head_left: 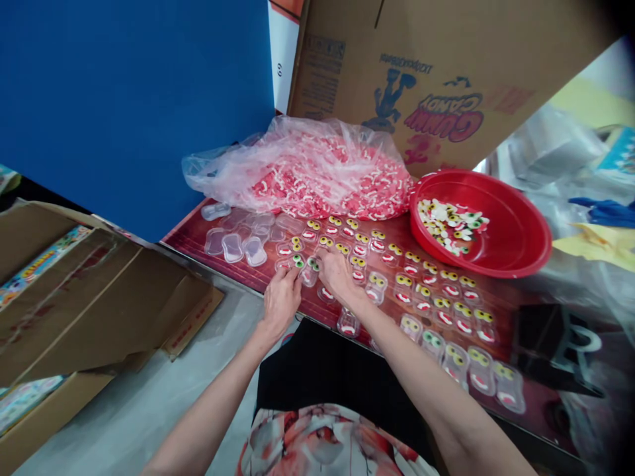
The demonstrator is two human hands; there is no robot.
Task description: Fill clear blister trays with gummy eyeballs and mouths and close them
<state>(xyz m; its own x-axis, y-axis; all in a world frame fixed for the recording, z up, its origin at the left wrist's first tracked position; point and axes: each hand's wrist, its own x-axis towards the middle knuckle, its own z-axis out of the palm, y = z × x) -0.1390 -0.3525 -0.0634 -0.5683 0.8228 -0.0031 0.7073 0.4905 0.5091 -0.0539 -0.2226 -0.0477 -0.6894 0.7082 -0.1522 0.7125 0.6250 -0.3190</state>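
Observation:
My left hand (282, 295) is at the near edge of the table, its fingers closed on the rim of a small clear plastic tray (282, 264) with green candy eyes (298, 260). Just to its right, my right hand (336, 272) reaches in with fingertips pinched at a green gummy eye (313, 264) over the neighbouring tray (308, 277). The fingers partly cover both trays. Rows of similar trays (403, 289) spread to the right, most with yellow eyes and a red-and-white mouth. Several bare clear trays (233, 248) lie to the left, some overlapping.
Behind the trays lies a clear plastic bag (297, 165) full of red-and-white candies. A red basin (516, 231) holds loose candy eyes. A cardboard box (357, 79) and a blue panel (133, 99) rise behind. An open carton (114, 297) is at the left, a black object (540, 337) at the right.

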